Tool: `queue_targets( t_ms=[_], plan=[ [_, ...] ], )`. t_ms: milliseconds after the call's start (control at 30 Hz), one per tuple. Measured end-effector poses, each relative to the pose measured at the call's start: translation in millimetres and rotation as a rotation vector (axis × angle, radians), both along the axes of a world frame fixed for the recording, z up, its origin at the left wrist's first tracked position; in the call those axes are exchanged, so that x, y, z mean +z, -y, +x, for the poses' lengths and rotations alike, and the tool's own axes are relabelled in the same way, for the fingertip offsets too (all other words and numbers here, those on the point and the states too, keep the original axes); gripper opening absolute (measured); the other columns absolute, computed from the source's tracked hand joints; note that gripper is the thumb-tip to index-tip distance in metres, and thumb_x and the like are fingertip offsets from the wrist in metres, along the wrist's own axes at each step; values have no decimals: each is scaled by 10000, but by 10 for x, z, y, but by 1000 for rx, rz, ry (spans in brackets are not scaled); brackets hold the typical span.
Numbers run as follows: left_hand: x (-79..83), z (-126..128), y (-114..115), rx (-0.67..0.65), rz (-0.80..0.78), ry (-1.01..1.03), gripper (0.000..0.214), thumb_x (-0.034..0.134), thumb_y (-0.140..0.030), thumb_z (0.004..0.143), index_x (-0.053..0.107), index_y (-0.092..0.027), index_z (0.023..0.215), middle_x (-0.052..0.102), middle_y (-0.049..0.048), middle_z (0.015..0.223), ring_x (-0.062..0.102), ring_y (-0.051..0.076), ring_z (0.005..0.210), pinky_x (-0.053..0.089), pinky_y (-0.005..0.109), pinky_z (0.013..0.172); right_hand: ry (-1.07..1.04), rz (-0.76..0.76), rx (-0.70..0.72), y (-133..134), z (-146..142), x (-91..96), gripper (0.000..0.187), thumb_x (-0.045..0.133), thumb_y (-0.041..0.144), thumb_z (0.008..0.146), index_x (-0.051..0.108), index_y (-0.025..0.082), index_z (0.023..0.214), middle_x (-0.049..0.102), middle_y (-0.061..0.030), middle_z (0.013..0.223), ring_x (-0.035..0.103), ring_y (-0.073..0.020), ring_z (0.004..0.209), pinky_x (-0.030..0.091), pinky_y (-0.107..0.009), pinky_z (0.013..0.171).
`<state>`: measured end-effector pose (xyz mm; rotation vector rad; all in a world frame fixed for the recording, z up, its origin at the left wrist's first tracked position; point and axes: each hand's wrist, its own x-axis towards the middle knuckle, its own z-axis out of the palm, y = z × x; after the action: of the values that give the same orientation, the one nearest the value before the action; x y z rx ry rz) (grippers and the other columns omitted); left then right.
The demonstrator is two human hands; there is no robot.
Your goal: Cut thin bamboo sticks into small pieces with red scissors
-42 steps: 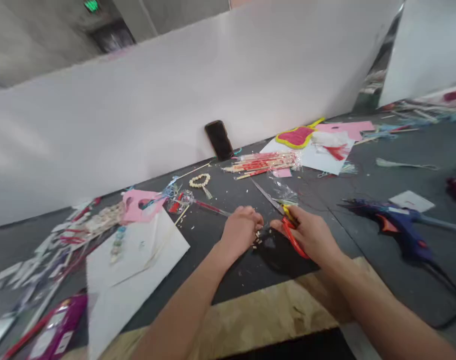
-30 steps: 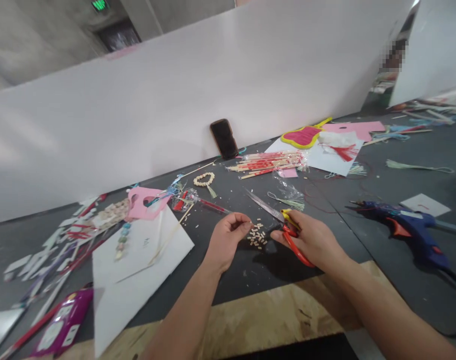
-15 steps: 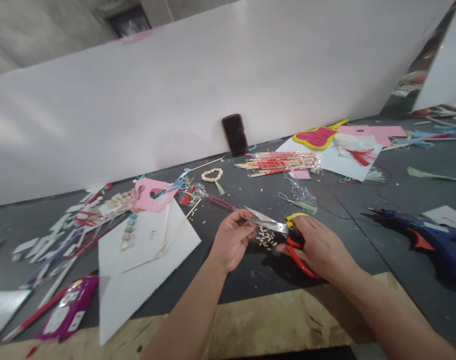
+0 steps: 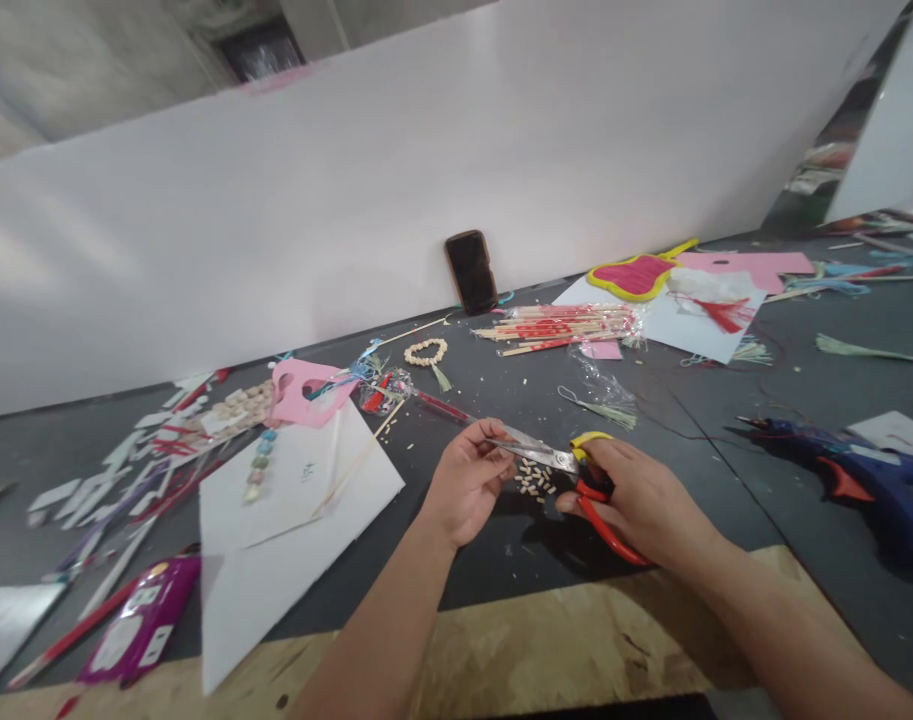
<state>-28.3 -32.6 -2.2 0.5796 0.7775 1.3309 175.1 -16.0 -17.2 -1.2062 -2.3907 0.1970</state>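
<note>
Red-and-yellow scissors (image 4: 559,459): gripped in the right hand (image 4: 643,495) with fingers curled around the handles, wrist angled inward, presumably for control. Held the left hand (image 4: 465,484) at the scissors' tips, fingers pinched together; could not make out any item between. Saw pale pieces (image 4: 533,483) clustered on the desk (image 4: 493,580), just below the scissors' blades.

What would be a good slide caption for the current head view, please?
The right hand holds scissors with blades at the left hand, beside small pale pieces on a dark table.
</note>
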Motion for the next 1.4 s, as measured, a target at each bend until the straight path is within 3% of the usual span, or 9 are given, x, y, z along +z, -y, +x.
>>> queue_targets(
  t_ms=[233, 567, 733, 833, 933, 1033, 1167, 1300, 1400],
  plan=[
    [-4, -5, -8, 18, -14, -5, 304, 788, -115, 568, 605, -159, 807, 548, -33, 681, 469, 63, 589, 356, 195, 556, -3, 26, 3, -2, -6, 8, 301, 537, 484, 812, 530, 195, 895, 652, -100, 857, 613, -234, 808, 480, -337, 676],
    [6, -14, -19, 14, -11, -29, 342, 783, -120, 578, 542, -178, 813, 543, -52, 633, 470, 62, 567, 356, 196, 561, 61, 1, 0, 3, 29, -5, 305, 494, 509, 840, 531, 207, 829, 660, -76, 802, 619, -203, 748, 442, -285, 623],
    [-16, -11, -21, 15, -8, -69, 333, 795, -182, 595, 538, -182, 805, 537, -49, 646, 509, 82, 615, 351, 195, 562, 105, -64, -93, 6, 14, -4, 393, 424, 594, 834, 543, 227, 760, 644, -32, 662, 573, -168, 557, 347, -257, 496],
    [-48, -44, -18, 20, 45, -340, 220, 745, -204, 655, 565, -182, 779, 567, -31, 685, 514, 95, 640, 358, 209, 584, 12, -105, -179, -12, 20, 35, 431, 393, 634, 826, 504, 231, 718, 600, -11, 595, 508, -143, 491, 314, -246, 475],
    [-74, -84, -8, 4, 155, -899, 60, 671, -176, 706, 643, -196, 755, 600, -14, 700, 509, 122, 636, 371, 243, 616, -93, -144, -283, -33, 52, 78, 465, 392, 678, 804, 430, 238, 658, 526, 21, 526, 423, -115, 440, 291, -234, 453],
    [-82, -95, 9, -49, 309, -1258, 140, 627, -129, 712, 687, -238, 776, 658, 9, 795, 567, 184, 775, 399, 287, 717, -140, -164, -330, -45, 78, 107, 497, 391, 710, 785, 379, 239, 627, 471, 39, 499, 375, -103, 431, 280, -228, 441],
    [-90, -73, 12, -95, 440, -1362, 215, 570, -98, 741, 690, -249, 836, 679, 30, 861, 582, 218, 883, 409, 325, 802, -141, -151, -311, -50, 75, 122, 518, 379, 725, 780, 335, 241, 601, 428, 47, 464, 323, -98, 408, 269, -236, 431],
    [-93, -36, -36, -53, 474, -1420, 189, 538, -154, 802, 691, -242, 869, 681, 45, 888, 570, 228, 897, 410, 346, 815, -143, -158, -301, -47, 61, 119, 514, 360, 723, 788, 344, 243, 604, 437, 37, 464, 333, -105, 404, 266, -245, 428],
    [-70, 6, -90, -110, 472, -1554, 221, 502, -140, 821, 694, -226, 888, 688, 59, 912, 557, 239, 915, 405, 357, 819, -129, -150, -293, -42, 59, 111, 493, 371, 702, 797, 340, 245, 614, 433, 41, 473, 327, -107, 411, 267, -243, 436]
  ],
)
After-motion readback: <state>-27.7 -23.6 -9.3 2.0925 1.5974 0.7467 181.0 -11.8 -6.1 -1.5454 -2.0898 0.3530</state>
